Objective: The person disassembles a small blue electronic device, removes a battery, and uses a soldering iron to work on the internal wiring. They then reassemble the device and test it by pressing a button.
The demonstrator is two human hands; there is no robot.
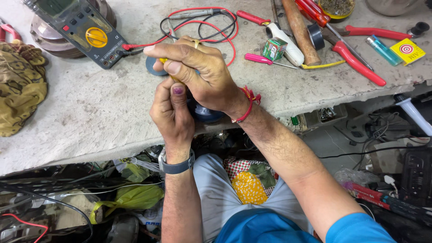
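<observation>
My right hand (200,72), with a ring and a red thread at the wrist, curls over a thin yellow-handled tool (164,60) and pinches it with the thumb. Just below, my left hand (172,112), with a grey wristwatch, is closed around a dark blue round part (208,113) at the bench's front edge. A grey-blue rim of the part (150,67) shows behind the fingers. Most of the part and the tool's tip are hidden by both hands. A multimeter (85,31) lies at the back left, its red and black leads (202,27) looping behind my hands.
The grey worn bench (90,112) carries red pliers (355,58), a pink screwdriver (258,58), a small green box (274,48), a white tube (283,40), a wooden handle (300,31), black tape (316,36), a lighter (382,49) and a patterned cloth (20,85). Cables and bags lie below.
</observation>
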